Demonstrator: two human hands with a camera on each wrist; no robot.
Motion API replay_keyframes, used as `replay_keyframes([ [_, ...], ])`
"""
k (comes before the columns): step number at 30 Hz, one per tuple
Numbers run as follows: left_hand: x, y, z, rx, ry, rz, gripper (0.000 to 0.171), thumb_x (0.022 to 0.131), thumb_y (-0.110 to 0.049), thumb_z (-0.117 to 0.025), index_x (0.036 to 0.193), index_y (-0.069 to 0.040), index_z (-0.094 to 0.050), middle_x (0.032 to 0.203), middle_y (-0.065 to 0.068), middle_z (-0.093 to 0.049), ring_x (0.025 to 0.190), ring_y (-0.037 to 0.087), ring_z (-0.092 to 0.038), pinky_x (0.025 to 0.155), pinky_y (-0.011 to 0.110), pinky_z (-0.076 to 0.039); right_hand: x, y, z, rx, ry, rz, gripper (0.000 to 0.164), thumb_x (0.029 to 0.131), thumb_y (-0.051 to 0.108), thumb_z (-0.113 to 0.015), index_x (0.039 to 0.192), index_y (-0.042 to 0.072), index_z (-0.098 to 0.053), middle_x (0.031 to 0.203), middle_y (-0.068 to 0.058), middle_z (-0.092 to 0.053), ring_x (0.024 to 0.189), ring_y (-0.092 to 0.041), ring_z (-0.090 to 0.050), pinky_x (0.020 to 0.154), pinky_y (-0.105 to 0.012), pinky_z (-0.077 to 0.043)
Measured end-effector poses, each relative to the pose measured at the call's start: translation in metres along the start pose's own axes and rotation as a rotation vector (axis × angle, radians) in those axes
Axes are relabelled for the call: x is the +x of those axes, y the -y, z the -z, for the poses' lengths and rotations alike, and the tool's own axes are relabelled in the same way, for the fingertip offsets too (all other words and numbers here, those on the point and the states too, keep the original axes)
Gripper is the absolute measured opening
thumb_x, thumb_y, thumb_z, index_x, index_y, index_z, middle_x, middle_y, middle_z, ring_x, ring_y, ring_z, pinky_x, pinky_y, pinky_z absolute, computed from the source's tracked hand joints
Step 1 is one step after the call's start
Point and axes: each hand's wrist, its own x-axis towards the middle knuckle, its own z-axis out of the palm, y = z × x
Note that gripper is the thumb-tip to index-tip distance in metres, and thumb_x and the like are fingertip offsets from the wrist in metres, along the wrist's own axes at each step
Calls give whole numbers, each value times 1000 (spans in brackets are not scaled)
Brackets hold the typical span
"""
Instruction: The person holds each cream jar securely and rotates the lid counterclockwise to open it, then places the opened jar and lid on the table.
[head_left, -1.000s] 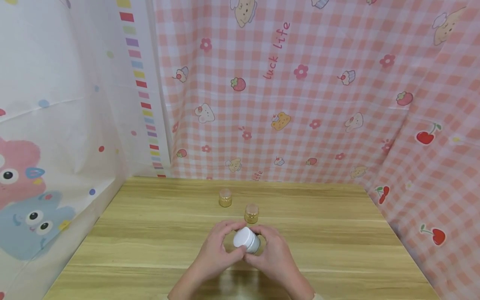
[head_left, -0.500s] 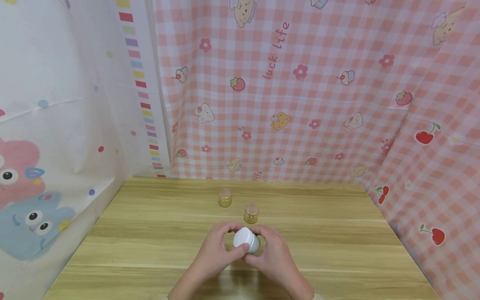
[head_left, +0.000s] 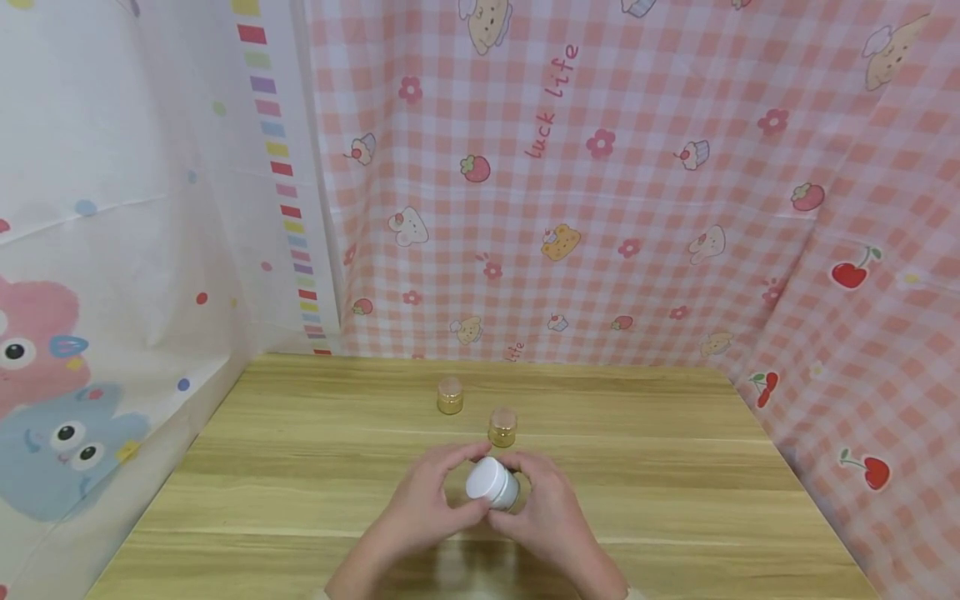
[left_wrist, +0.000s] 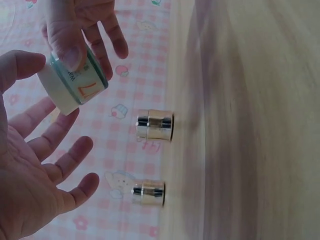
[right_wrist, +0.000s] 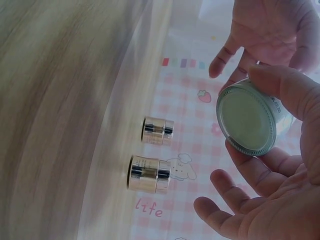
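Note:
A small cream jar [head_left: 507, 492] with a white lid [head_left: 486, 478] is held tilted above the table, lid toward the left. My right hand [head_left: 551, 508] grips its pale green glass body; the thumb lies across the printed label in the left wrist view. With thumb and fingertips at the lid's edge, my left hand [head_left: 427, 500] holds the lid, its other fingers spread apart. The right wrist view shows the jar's round glass base [right_wrist: 247, 122]. The lid sits on the jar.
Two small gold jars stand upright on the wooden table [head_left: 300, 475] beyond my hands: a nearer gold jar [head_left: 503, 428] and a farther gold jar [head_left: 450, 397] to its left. A pink checked cloth [head_left: 525, 208] hangs behind the table.
My left thumb and fingers have shifted round the lid's edge, the thumb first farther over it, now back near its rim. The jar and my right hand stay almost in place.

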Motion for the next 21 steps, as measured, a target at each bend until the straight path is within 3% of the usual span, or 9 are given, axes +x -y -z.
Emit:
replay_keyframes([
  [15,2,-1,3,-16,17,59,48,86,-35,-87,131,-23,-74,126,-14,-74,125,17,-63,107,47,-50,-2,0,-1,-10,14,-21,53,70,16,-98,118,19,-75,110,11,-73,111,-12,-68,98,-40,-57],
  [21,2,-1,2,-1,7,35,50,86,-34,-86,132,-22,-72,116,-16,-72,120,15,-63,105,46,-50,-2,0,-1,-11,15,-20,53,70,17,-98,118,18,-75,110,10,-73,112,-13,-68,98,-40,-57],
])
